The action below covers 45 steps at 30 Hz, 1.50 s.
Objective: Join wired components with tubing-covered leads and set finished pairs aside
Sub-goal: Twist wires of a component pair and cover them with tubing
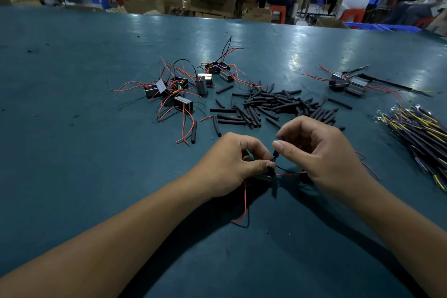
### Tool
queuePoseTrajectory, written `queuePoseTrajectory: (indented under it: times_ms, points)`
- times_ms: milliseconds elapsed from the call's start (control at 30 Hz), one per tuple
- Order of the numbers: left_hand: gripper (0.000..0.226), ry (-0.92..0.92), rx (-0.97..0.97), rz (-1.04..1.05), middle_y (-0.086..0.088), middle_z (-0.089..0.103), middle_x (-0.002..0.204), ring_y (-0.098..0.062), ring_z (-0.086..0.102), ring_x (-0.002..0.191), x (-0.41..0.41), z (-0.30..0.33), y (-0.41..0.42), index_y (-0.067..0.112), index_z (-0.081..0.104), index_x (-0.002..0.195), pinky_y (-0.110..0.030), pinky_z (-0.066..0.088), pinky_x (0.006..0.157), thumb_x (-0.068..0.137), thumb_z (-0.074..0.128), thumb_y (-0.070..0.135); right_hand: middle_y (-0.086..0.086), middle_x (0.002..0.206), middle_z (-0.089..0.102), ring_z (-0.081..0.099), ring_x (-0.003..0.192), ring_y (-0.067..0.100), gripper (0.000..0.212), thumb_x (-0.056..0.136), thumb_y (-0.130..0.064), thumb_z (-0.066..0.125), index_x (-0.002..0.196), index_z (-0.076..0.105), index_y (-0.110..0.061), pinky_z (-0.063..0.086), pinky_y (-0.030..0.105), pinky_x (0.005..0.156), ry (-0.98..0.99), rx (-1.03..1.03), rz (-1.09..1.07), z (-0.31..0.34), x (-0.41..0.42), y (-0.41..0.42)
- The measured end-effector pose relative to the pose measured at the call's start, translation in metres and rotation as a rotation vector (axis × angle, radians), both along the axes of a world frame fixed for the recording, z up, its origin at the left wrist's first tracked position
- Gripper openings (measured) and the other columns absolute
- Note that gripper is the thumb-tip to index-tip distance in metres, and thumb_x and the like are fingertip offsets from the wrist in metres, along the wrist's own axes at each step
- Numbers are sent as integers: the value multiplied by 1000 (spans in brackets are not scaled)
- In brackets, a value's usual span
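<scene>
Our left hand (pixel 232 162) pinches a small black wired component (pixel 264 176); our right hand (pixel 316 150) pinches its thin black lead (pixel 275 153). Beyond both lies a heap of short black tubing pieces (pixel 273 106).

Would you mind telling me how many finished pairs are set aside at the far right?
1: black joined blocks at the green table's far right; more may be hidden.

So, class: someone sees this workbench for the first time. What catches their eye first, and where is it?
First, the two hands low in the middle, left hand and right hand, pinching thin wires between them. Behind them lies a scatter of black tubing pieces, with a tangle of small components with red leads to its left. At the right edge lies a bundle of yellow-striped leads.
</scene>
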<state>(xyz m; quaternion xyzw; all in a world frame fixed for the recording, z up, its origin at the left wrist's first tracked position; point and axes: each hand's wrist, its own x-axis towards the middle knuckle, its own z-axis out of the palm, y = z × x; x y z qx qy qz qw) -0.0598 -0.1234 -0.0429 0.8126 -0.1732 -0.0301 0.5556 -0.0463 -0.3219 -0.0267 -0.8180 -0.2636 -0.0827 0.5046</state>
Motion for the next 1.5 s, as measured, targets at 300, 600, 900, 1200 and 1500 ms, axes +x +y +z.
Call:
queuePoseTrajectory:
  times_ms: [300,600,900,1200,1500]
  points:
    - [8,13,17,25,14,63,68,-11,54,64,-2,2,2,17,73,85,-27,46,63,82,81,18,-9,86,69,66,74,16,15,88,-31,74,100,65,-35,56,40,67,-12,-106,27,-2,2,-6]
    - [19,53,-10,102,-10,64,69,-16,47,56,-9,10,3,18,71,86,-24,36,52,84,59,3,-16,90,70,63,74,12,31,81,-37,76,107,60,-35,52,36,71,4,-162,39,-1,-3,-7]
    - [10,-32,57,-159,-4,66,76,-9,52,71,-9,17,15,14,73,84,-25,44,69,82,82,19,-14,85,72,66,76,9,30,78,-30,83,97,59,-31,53,35,68,46,-106,-11,-4,-1,-7]
    - [10,-75,74,-98,3,65,70,-11,49,66,-6,12,14,16,74,82,-28,41,65,81,82,20,-16,87,73,67,75,13,28,81,-32,82,97,58,-31,51,35,69,-20,-148,10,-4,-2,-6]
    - [12,-74,183,-90,5,70,83,-20,60,77,3,10,25,27,72,90,-30,49,71,84,79,20,-15,89,70,70,91,10,14,87,-27,77,92,64,-31,53,24,80,-94,-171,91,0,-5,-4]
